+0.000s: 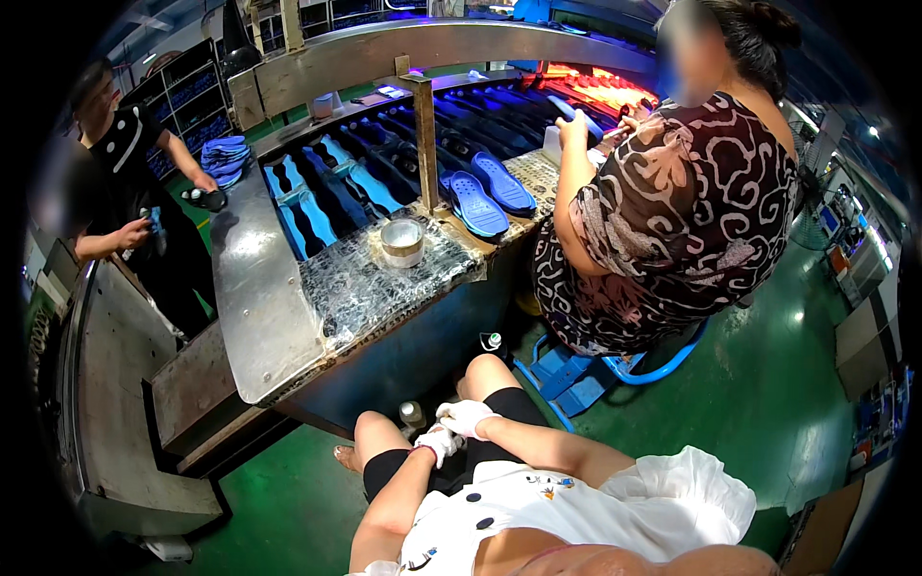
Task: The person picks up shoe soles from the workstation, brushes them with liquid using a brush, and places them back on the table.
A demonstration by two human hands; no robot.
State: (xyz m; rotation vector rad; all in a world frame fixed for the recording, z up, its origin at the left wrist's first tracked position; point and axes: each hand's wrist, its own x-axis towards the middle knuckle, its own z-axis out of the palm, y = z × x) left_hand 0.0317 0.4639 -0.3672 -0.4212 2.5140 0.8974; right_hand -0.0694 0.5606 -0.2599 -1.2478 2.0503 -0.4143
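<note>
In my lap, my left hand (438, 443) and my right hand (467, 419) rest together, both in white gloves. Their fingers are curled and touch each other, the right lying slightly above the left. No object shows in either one, though the inner sides are hidden. Beyond my knees, on a worn ledge with marble-patterned covering (355, 293), stands a round tub (401, 244) with pale contents. Two blue shoe soles (477, 204) lie to the right of it, at the ledge's edge. A bottle (412, 415) stands on the floor close to my knees.
A conveyor (360, 178) carries rows of blue and black shoe parts toward a glowing red section (600, 88). On the right, a co-worker (672, 202) sits on a blue stool (567, 374), holding a blue sole. Another person (134, 144) stands left near stacked blue pieces (224, 159).
</note>
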